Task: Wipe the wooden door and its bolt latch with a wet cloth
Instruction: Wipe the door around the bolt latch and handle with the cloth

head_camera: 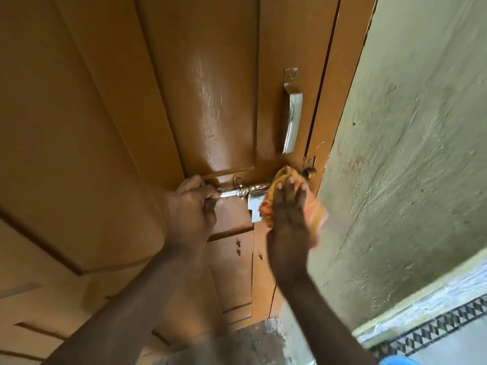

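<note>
Up close, the wooden door (110, 122) fills the left and centre of the frame, its closing edge running from the top right down toward the lower centre, with a narrow dark gap against the frame strip and then the rough plaster wall (411, 154) on the right. Little room lies between the latch's right end and that edge; broad bare panel opens to the left and above. The bolt latch (249, 192) sits mid-frame, its long axis nearly level, with the rod's right end pointing at the door edge and the small keeper (309, 164) there. A metal pull handle (292, 114) stands upright just above it. The left hand (192, 209) is curled tightly around the bolt's left end. The right hand (288, 219) lies flat, fingers spread upward, pressing the orange cloth (279, 198) over the latch's right part, so the cloth is under the palm rather than pinched.
</note>
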The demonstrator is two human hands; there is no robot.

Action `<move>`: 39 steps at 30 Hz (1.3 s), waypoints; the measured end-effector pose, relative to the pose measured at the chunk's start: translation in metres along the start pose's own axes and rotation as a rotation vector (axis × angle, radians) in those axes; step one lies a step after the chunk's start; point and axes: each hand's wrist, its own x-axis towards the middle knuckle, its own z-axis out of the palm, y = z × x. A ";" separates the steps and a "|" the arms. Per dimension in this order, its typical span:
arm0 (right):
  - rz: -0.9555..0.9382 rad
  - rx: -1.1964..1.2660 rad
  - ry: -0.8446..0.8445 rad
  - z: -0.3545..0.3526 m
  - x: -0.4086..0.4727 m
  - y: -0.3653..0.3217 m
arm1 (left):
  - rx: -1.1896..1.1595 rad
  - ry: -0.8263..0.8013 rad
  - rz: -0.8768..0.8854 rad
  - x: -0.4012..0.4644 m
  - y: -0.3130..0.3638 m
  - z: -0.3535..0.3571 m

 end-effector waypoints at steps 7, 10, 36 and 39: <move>-0.126 -0.102 -0.210 -0.036 0.025 -0.026 | -0.012 -0.052 0.025 0.002 -0.003 -0.008; -0.104 -0.302 -0.217 -0.056 0.046 -0.017 | -0.012 -0.057 0.008 0.004 0.001 -0.008; -0.438 -0.148 -0.162 -0.039 0.017 0.000 | 0.052 -0.111 -0.021 0.005 -0.005 -0.006; -0.430 -0.194 -0.161 -0.044 0.010 0.026 | 0.007 -0.098 -0.017 0.005 -0.006 -0.007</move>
